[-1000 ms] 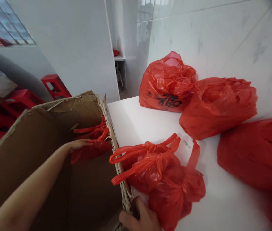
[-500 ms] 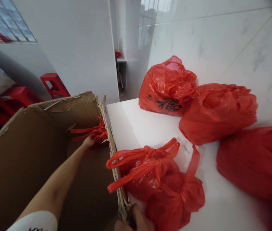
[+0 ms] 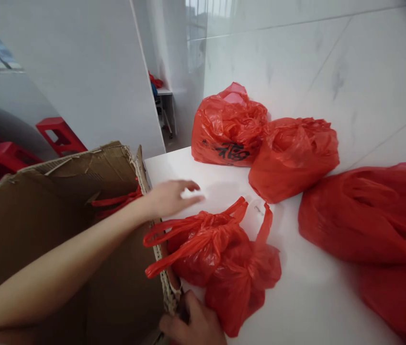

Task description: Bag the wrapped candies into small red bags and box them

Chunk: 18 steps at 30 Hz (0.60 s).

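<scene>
My left hand hovers open, fingers stretched out, above the white table, just over a small tied red plastic bag that leans against the cardboard box. A second small tied red bag lies against it. Inside the box a red bag shows by its handles. At the bottom edge my right hand grips the torn near corner of the box wall.
Three large stuffed red bags lie along the tiled wall: one with black writing, one beside it and one at the right. Red plastic stools stand behind the box on the left.
My left hand has come out of the box, leaving the red bag inside, and has moved right over the table to above the small tied bag. The right hand stays on the box.
</scene>
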Each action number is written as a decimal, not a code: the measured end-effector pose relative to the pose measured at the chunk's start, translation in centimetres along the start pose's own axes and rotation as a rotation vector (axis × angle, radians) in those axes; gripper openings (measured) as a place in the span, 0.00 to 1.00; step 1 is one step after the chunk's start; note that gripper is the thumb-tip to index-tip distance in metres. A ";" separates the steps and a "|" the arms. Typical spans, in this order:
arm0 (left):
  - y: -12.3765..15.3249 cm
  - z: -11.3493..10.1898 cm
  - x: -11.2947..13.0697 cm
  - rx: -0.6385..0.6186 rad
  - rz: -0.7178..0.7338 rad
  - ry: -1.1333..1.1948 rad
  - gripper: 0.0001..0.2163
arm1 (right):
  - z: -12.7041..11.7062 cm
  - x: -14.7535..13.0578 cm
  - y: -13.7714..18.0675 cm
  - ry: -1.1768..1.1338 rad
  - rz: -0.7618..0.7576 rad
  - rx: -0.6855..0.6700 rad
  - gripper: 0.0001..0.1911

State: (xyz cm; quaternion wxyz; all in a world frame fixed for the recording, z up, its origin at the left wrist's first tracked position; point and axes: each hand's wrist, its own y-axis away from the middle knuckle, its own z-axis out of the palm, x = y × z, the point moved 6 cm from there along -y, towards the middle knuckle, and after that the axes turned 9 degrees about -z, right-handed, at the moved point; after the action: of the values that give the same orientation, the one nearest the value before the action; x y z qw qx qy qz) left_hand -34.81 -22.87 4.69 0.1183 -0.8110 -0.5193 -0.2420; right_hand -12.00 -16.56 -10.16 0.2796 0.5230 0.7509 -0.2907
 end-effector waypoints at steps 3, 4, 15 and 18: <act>0.7 5.3 2.5 -0.333 0.022 -0.130 0.18 | -0.7 -1.4 -0.1 0.050 -0.186 -0.027 0.13; 0.5 6.0 2.6 -0.371 0.034 -0.108 0.16 | -1.0 -1.7 -0.1 0.062 -0.218 -0.030 0.16; 0.7 -8.9 -7.2 0.253 -0.080 0.849 0.17 | -1.6 -2.8 -0.4 0.182 -0.276 -0.090 0.22; 3.0 -12.1 -13.7 0.401 -0.219 0.898 0.16 | -0.8 -2.2 -0.3 0.148 -0.234 -0.098 0.21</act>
State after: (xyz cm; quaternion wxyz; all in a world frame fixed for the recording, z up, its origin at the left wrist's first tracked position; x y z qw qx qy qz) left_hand -40.04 -40.25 8.14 0.4574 -0.5290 -0.5355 -0.4735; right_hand -11.73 -17.47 -8.00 0.2129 0.4376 0.8386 -0.2447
